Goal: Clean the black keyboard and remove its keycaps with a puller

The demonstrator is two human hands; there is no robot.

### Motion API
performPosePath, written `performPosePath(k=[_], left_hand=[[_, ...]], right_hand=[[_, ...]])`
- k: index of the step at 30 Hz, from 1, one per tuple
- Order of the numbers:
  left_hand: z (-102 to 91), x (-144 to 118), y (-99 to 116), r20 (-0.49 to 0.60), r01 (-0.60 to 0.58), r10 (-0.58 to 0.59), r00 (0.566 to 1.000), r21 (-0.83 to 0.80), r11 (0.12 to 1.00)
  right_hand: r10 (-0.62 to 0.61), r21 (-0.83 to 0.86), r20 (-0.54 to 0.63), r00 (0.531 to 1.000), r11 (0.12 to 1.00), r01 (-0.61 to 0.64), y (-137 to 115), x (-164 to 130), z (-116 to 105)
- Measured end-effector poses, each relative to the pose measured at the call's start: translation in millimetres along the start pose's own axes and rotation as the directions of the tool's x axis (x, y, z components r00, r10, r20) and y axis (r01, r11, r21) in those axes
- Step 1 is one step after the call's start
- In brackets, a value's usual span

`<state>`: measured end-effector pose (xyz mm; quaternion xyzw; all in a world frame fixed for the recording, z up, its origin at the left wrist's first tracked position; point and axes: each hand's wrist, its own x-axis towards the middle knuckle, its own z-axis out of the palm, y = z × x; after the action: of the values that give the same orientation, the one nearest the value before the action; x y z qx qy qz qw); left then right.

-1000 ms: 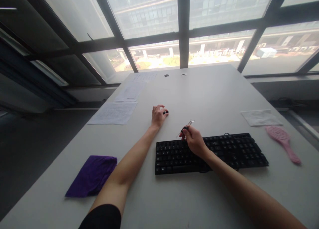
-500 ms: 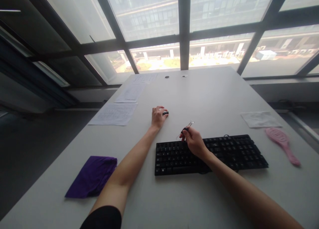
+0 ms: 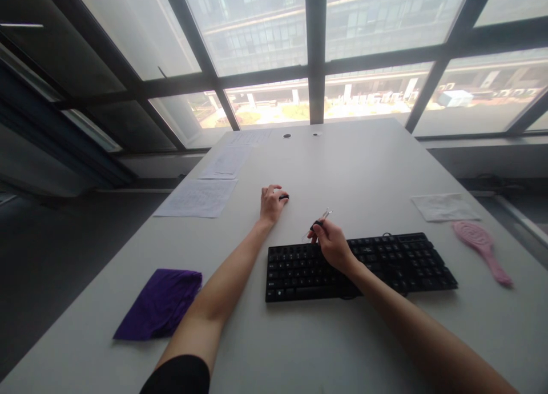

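A person's right hand hovers over the far edge of a black keyboard, its fingers pinching a small clear-and-black tool that points toward 1 o'clock. At 10 o'clock from it, the left hand rests on the desk, fingers curled around a small dark object too tiny to identify. The work appears to be at a hold-and-position stage; any next move would call for a steady pinch and fine aim with the tool. The pale desk also carries a purple cloth at 8 o'clock, printed sheets at 10 o'clock, and a white tissue and pink hairbrush at 3 o'clock. Beyond it, dark-framed windows overlook hazy buildings.
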<state>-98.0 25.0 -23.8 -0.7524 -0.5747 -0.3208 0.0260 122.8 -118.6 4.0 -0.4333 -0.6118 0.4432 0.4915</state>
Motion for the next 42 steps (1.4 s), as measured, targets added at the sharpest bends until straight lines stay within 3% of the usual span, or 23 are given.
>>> performPosePath(k=[7,11,13,17,20,22,28,35,42], left_hand=[[-3.3,2,2,-0.018,0.014,-0.014,1.000,-0.039,0.999],[-26.2,-3,16,-0.079,0.033,-0.037,0.996,-0.055,0.998],[-44.6,-14,33,-0.058,-0.017,0.014,0.998,-0.061,0.998],[-76.3,-59,85,0.175,-0.167,0.188,0.966,-0.132,0.977],[-82.8,-95,118,0.239,-0.128,0.163,0.957,-0.159,0.979],[-80.0,-112,129,0.239,-0.105,0.138,0.961,-0.145,0.984],[-76.2,-123,117,0.248,-0.169,0.194,0.949,-0.116,0.979],[-91.3,-119,101,0.288,-0.188,0.227,0.930,-0.155,0.970],[-85.2,-108,107,0.280,-0.049,0.116,0.953,-0.234,0.971]], right_hand=[[0.007,0.022,-0.008,1.000,1.000,-0.007,0,0,0],[-0.028,0.063,-0.081,0.996,0.997,0.033,5,1,0],[-0.043,0.084,-0.151,0.988,0.995,0.056,7,1,0],[-0.074,0.064,-0.244,0.967,0.994,0.093,6,4,-2],[-0.089,0.010,-0.243,0.966,0.995,0.094,0,6,-9],[-0.092,-0.035,-0.240,0.966,0.996,0.086,-3,7,-16],[-0.072,-0.143,-0.103,0.992,0.988,0.057,-7,3,-25],[-0.062,-0.161,0.020,0.998,0.985,0.065,-4,2,-7],[-0.056,-0.187,0.032,0.998,0.980,0.061,-3,3,0]])
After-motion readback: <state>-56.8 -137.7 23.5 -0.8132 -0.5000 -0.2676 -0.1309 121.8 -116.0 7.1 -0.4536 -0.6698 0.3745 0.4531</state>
